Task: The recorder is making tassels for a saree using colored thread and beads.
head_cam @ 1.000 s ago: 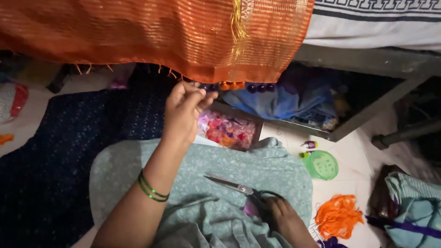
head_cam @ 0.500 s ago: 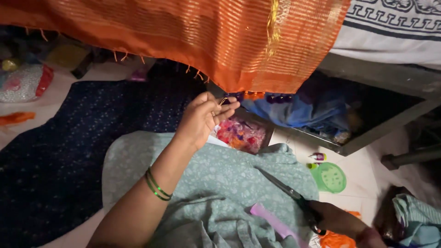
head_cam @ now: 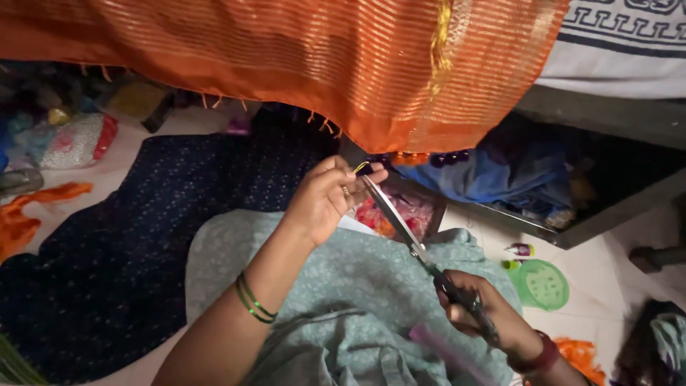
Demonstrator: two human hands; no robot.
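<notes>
Presently we note the left hand [head_cam: 325, 204] pinching a thin, limp yellow thread [head_cam: 361, 166]; the right hand [head_cam: 479, 311] grips the scissors [head_cam: 400, 221], rigid and sharp, by their handles.

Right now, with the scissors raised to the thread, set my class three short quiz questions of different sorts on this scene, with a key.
1. True or false: the right hand holds the long metal scissors.
2. What does the left hand pinch at its fingertips?
3. The round green lid lies: A) on the pale floor, B) on the dark blue dotted cloth.

Key: 1 true; 2 a thin yellow thread; 3 A.
</notes>
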